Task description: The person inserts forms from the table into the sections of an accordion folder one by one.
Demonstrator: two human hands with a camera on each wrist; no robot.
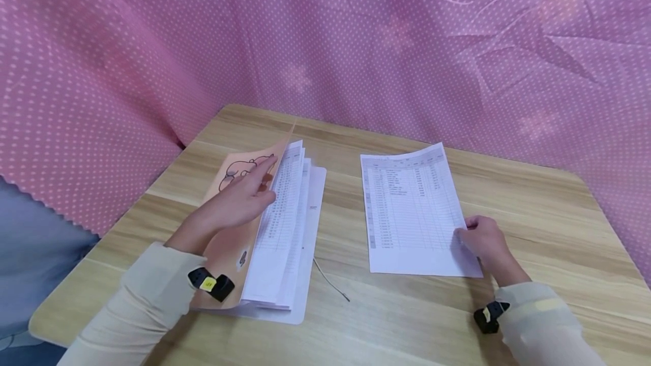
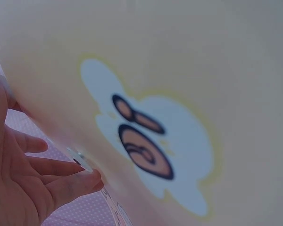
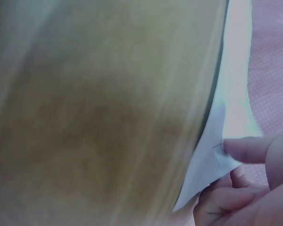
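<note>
The left hand (image 1: 239,199) rests flat, fingers straight, on the peach cartoon-printed folder cover (image 1: 239,171); the right hand (image 1: 483,242) pinches the white printed sheet (image 1: 412,208) on the wooden table (image 1: 534,213).

Light: we saw soft, even, bright, faint shadows | head view: sharp centre, wide-angle bending at edges, table (image 1: 534,208) rim curved | L wrist: folder cover (image 2: 188,70) close, soft focus | R wrist: we got heavy blur, sheet (image 3: 226,117) edge only.

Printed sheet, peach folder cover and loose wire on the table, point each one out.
printed sheet (image 1: 414,213), head view, middle of page.
peach folder cover (image 1: 229,242), head view, lower cover.
loose wire (image 1: 330,282), head view, mid-length.
</note>
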